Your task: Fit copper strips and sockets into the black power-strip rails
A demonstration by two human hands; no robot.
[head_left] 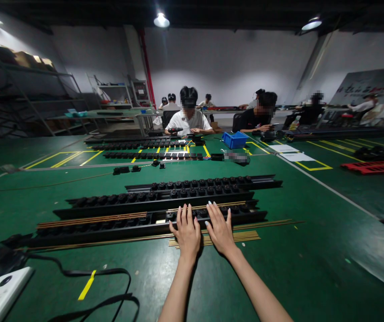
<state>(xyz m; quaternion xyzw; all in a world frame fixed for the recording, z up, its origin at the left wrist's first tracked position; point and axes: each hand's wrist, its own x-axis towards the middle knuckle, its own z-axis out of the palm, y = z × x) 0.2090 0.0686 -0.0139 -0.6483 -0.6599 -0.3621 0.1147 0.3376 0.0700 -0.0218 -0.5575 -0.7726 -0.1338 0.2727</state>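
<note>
My left hand [187, 230] rests with spread fingers over the nearest black rail [111, 232], its fingertips at thin brass rods lying along the rail. Beside it, my right hand [219, 228] lies on the same rail, fingers apart, fingertips touching or close to the rods [235, 205]. Whether either palm covers anything is hidden. More brass rods [247, 235] lie on the green table just under my wrists. Copper-coloured rods [93, 220] sit on the rail's left part. Behind it are further black rails [134, 199] with rows of round black parts.
A white device [4, 293], a black strap [104, 271] and a yellow strip [87, 285] lie at the near left. Farther back are black strips with wires, a blue bin [234, 140], white papers [295, 156] and red parts [376, 167]. People sit across the table.
</note>
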